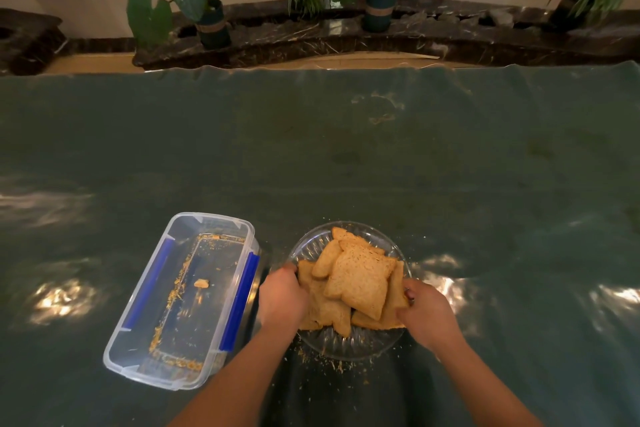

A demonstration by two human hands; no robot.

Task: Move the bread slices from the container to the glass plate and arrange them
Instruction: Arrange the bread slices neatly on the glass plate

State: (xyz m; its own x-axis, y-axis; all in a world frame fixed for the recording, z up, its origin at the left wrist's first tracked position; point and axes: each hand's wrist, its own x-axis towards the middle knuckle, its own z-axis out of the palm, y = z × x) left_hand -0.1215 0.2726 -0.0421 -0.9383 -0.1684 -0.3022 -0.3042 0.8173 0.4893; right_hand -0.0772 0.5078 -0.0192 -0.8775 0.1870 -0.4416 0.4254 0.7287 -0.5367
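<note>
On the glass plate (349,343), right of the empty container (183,302), the bread slices (356,282) sit piled. My left hand (282,298) cups them; my right hand (424,314) pinches an edge. I should nudge gently so nothing crumbles.

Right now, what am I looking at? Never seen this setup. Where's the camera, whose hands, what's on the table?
There is no robot: one wide-angle camera worn on a person's head looks forward and down, so the two bare arms coming up from the bottom edge are the wearer's own. On the green table cover stands a glass plate piled with bread slices. The left hand and the right hand are at either side of the pile, touching the slices as if arranging them. To the left sits a clear plastic container with blue clips, holding only crumbs and one small piece. Potted plants stand on a ledge beyond the table.
</note>
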